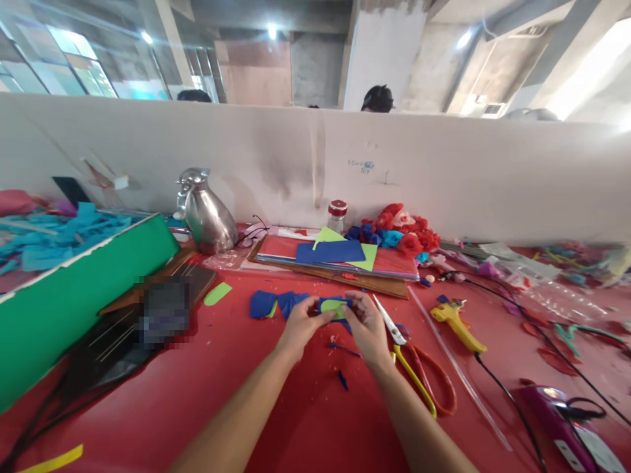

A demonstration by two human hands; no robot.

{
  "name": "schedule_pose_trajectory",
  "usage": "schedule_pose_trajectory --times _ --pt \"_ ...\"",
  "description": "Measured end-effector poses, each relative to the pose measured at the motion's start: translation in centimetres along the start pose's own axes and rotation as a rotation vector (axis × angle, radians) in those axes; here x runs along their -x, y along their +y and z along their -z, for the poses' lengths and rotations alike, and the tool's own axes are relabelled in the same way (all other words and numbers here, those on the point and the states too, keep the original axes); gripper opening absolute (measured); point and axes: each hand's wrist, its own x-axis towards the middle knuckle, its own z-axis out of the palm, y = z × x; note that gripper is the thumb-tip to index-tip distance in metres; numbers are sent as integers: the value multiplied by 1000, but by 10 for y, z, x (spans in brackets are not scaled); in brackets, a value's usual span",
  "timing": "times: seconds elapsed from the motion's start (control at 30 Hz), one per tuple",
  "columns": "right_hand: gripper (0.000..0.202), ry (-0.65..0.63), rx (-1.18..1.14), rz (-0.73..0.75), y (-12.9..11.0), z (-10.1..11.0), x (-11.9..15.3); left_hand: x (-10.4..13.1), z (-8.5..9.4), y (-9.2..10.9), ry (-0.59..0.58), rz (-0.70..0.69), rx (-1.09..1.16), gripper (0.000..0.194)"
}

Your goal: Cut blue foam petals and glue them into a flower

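Between my two hands is a green paper piece (331, 306) with a rounded end, laid against dark blue paper. My left hand (302, 326) pinches its left side, the thumb lying along the lower edge. On the other side my right hand (365, 324) grips the right end, thumb pressed on the green. Just left of my left hand lie cut blue paper pieces (263, 304), a bit of green showing under them. Scissors (398, 341) with red and yellow handles rest open beside my right hand. A loose green paper piece (217, 293) lies farther left.
A yellow glue gun (458, 326) and its cord lie at right, past a clear plastic strip (461, 371). Behind stand a paper stack (389, 263), paper flowers (407, 230), a jar (337, 215) and a metal jug (207, 213). A green box (93, 299) borders the left.
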Motion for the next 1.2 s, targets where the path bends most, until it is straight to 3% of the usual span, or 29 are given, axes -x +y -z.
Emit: schedule_pose_trajectory --times 0.33,0.57,0.9,1.2 --pt "31 -61 25 -85 -4 0 4 -1 0 -1 53 41 107 19" --pt "31 -43 41 -66 -5 0 6 -3 -1 -2 56 28 129 20" --pt "34 -59 -43 -141 -9 -2 6 1 -2 2 112 -79 -59 20" --pt "37 -76 -99 -209 -6 0 4 2 -1 4 24 -75 -91 21"
